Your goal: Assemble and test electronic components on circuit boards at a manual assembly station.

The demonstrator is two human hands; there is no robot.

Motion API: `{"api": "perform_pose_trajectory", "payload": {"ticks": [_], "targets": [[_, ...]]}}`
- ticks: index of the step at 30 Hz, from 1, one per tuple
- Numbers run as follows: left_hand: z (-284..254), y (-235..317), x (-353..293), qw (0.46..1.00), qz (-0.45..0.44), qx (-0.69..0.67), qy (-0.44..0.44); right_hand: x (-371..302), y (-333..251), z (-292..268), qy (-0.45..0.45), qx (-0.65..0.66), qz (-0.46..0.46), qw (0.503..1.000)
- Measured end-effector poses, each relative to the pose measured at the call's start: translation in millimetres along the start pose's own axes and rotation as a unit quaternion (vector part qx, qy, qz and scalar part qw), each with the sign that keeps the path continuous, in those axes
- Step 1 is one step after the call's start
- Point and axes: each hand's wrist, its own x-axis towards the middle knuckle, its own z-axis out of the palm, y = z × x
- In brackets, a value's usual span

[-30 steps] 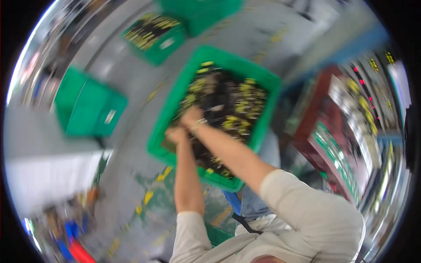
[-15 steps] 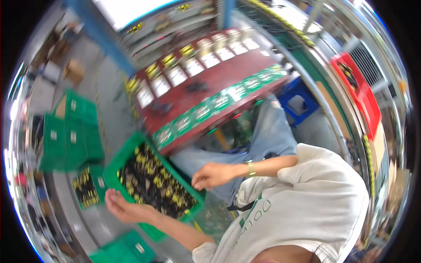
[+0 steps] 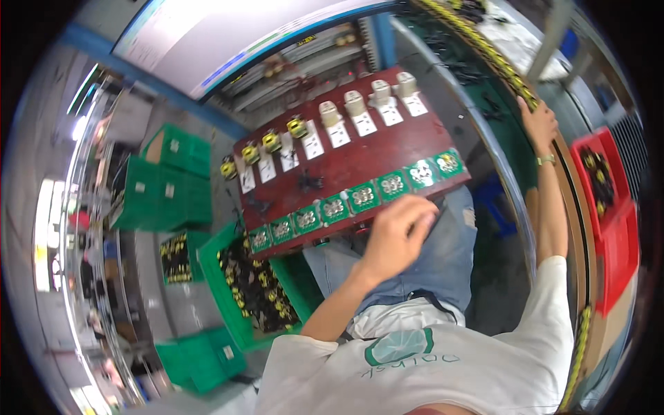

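My left hand [image 3: 398, 238] is over my lap, just off the near edge of the dark red table [image 3: 339, 166]. Its fingers are curled in, and whatever they hold, if anything, is hidden. Closest to it is a row of green circuit boards [image 3: 362, 198] along the table's near edge. My right arm stretches out to the far right, a band round its wrist. There my right hand [image 3: 538, 126] lies with fingers extended on the yellow-and-black striped edge [image 3: 510, 75] of the side bench; nothing shows in it.
White cards [image 3: 363, 123] stand along the table, with yellow-and-black parts [image 3: 272, 142] and cream-coloured parts [image 3: 354, 104] behind. A screen [image 3: 242, 41] hangs beyond. Left is a green crate [image 3: 225, 308] of black-and-yellow parts; right, red bins [image 3: 615, 259] and a blue stool [image 3: 494, 207].
My left hand has moved from over the green crate to the right, in front of the table. My right hand has swung from my lap out to the side bench. The view has turned.
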Motion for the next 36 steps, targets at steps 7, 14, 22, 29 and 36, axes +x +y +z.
{"api": "perform_pose_trajectory", "payload": {"ticks": [7,14,22,29,36], "targets": [[1,-30,-46,0.987,-0.147,0.053,-0.049,44,-42,28,-0.089,0.003,-0.01,0.996],[24,-39,71,0.97,-0.06,0.119,-0.203,8,44,41,0.094,0.056,-0.082,0.991],[192,-123,313,0.952,0.179,0.215,-0.125,-82,90,-37,0.055,0.119,-0.056,0.99],[330,-160,387,0.879,0.319,0.355,-0.015,-88,88,-45,0.077,0.122,0.016,0.989],[342,-100,337,0.876,0.242,0.354,-0.222,-86,94,-44,0.094,0.147,0.008,0.985]]}}
